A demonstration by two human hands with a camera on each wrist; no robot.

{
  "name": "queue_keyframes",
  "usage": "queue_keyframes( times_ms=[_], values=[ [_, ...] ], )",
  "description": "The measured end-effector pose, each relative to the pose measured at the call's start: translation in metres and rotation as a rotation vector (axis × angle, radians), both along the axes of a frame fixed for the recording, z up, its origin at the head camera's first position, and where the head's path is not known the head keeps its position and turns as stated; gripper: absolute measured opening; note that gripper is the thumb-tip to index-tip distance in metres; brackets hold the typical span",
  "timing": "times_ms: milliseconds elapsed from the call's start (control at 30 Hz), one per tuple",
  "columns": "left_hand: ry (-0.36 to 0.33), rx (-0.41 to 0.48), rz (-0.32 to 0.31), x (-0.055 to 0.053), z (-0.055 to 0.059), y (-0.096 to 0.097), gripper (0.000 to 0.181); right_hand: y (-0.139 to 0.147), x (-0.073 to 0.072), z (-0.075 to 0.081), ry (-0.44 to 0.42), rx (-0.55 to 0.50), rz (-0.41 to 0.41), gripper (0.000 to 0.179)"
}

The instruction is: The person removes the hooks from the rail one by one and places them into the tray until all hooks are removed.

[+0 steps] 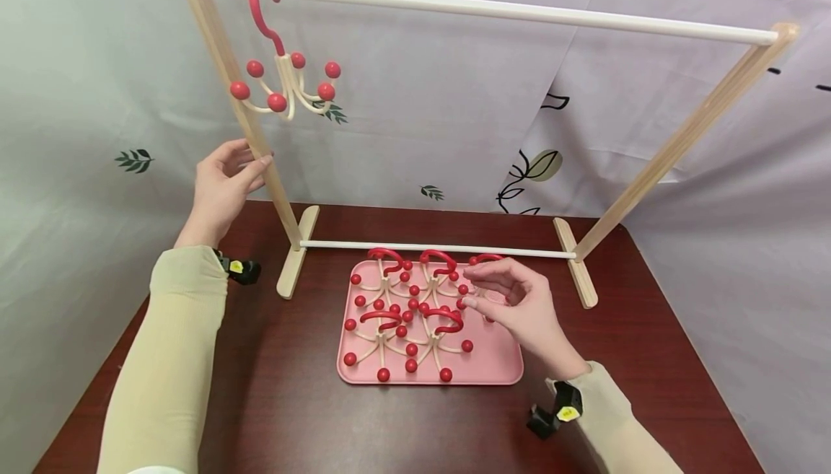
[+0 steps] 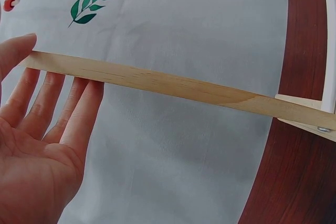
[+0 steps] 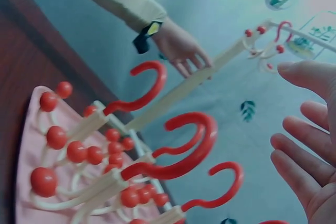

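My left hand [image 1: 223, 185] is at the rack's left wooden post [image 1: 227, 55], thumb on one side and fingers on the other, pinching it; the left wrist view shows this grip on the post [image 2: 157, 82]. From the rack's white top bar [image 1: 493, 6] hangs one hanger with a red hook [image 1: 260, 12] and red-balled curved prongs. My right hand [image 1: 519, 308] hovers over the right part of a pink tray [image 1: 496, 358], thumb and fingers apart, holding nothing. Several like hangers [image 1: 435, 340] stand on the tray, hooks up; my right hand partly hides one at the back right.
The rack's feet [image 1: 299, 250] stand on the dark red-brown table [image 1: 292, 402]. A white lower bar [image 1: 428, 247] runs just behind the tray. The right post [image 1: 682, 142] leans outward in view. Behind hangs a pale cloth [image 1: 415, 142] with leaf prints.
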State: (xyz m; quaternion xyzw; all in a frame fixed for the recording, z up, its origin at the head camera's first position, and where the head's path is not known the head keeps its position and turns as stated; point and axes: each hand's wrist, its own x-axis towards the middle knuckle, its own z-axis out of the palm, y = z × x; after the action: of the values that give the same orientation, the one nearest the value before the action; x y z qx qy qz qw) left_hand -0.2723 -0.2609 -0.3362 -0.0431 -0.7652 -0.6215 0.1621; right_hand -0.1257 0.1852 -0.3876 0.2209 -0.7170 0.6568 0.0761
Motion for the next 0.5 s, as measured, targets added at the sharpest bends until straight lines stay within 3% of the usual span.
queue_keyframes(
  times_ms=[200, 500],
  values=[
    [0.001, -0.008, 0.004, -0.001, -0.001, -0.001, 0.043, 0.0, -0.005, 0.015, 0.068, -0.007, -0.041, 0.036],
    [0.0, 0.006, 0.0, -0.002, -0.002, -0.001, 0.042, -0.009, -0.015, 0.03, 0.148, -0.076, -0.033, 0.036]
  ],
)
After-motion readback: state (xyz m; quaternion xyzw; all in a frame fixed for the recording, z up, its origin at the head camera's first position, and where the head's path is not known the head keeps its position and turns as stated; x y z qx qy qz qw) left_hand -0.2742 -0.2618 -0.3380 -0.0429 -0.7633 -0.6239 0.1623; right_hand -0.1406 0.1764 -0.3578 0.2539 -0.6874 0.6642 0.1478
